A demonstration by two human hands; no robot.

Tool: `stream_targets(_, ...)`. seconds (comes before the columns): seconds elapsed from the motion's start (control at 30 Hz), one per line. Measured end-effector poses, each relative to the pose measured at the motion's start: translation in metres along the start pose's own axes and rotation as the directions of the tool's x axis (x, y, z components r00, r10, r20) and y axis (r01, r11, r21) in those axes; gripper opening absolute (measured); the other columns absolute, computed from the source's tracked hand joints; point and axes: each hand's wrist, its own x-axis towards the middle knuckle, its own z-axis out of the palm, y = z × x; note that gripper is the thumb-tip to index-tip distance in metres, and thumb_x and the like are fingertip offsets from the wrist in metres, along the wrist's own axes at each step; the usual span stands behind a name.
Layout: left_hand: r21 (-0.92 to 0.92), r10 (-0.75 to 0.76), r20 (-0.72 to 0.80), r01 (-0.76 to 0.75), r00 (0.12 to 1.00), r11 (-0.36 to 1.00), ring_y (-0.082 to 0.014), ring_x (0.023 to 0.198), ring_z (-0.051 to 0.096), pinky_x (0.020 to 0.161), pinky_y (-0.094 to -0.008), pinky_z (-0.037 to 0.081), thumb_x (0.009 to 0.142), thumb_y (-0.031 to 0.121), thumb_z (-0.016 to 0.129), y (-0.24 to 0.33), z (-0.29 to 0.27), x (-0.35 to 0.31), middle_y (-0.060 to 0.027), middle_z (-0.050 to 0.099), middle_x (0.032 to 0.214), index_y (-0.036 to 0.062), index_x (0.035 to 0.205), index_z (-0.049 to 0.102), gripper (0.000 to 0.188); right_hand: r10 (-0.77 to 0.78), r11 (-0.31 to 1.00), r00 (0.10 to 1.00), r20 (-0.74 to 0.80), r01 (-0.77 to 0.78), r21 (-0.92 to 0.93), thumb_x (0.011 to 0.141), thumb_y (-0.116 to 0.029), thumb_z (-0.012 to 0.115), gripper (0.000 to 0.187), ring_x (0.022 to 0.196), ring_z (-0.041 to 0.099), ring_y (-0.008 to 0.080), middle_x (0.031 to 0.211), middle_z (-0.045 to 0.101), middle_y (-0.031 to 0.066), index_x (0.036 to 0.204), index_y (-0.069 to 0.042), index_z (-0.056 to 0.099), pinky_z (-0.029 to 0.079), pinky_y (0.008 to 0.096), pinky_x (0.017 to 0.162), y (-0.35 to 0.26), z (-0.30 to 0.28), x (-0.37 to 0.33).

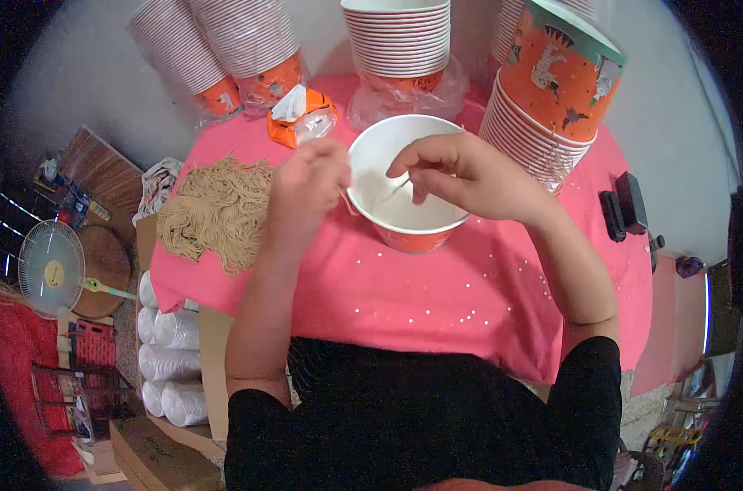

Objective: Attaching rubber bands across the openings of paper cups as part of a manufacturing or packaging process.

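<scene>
While the white-lined tub stands on pink cloth, hands at its rim: cord-handling step, by judgement.
Left hand: blurred, fingers curled, apparently pinching thin cord just outside the rim. Right hand: over the opening, fingers bent; whether they pinch a strand cannot be told. Next move probably calls for steady tension. Obscured: part of the tub's interior; cord ends untraceable.

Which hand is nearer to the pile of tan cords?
Left: the left hand is just right of the pile of tan cords; the right hand is farther right, over the open bucket.
</scene>
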Motion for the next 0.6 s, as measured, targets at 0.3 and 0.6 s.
stream_targets(0.3,0.191,-0.090,0.239,0.044,0.967,0.981,-0.0047,0.075,0.057,0.066,-0.0206,0.046,0.096,0.013,0.058,0.015,0.014,-0.010,0.0005,0.064,0.082,-0.0023,0.099,0.066,0.018,-0.261,0.959,0.965,-0.028,0.255,-0.123,0.093,-0.007,0.054,0.021,0.071,0.067,0.0207,0.077,0.067,0.0118,0.109,-0.004,0.065,0.051,0.0345,0.066,-0.008,0.010,0.029)
stream_targets(0.6,0.182,-0.165,0.216,0.127,0.962,0.975,-0.0014,0.059,0.047,0.051,-0.0169,0.034,0.095,0.020,0.060,0.011,0.010,-0.019,0.0026,0.063,0.076,0.0018,0.099,0.069,0.021,-0.521,0.703,0.821,-0.235,0.256,-0.663,0.083,-0.006,0.067,0.024,0.083,0.062,0.0250,0.089,0.063,0.0115,0.106,-0.002,0.065,0.049,0.0368,0.073,0.007,0.016,0.032)
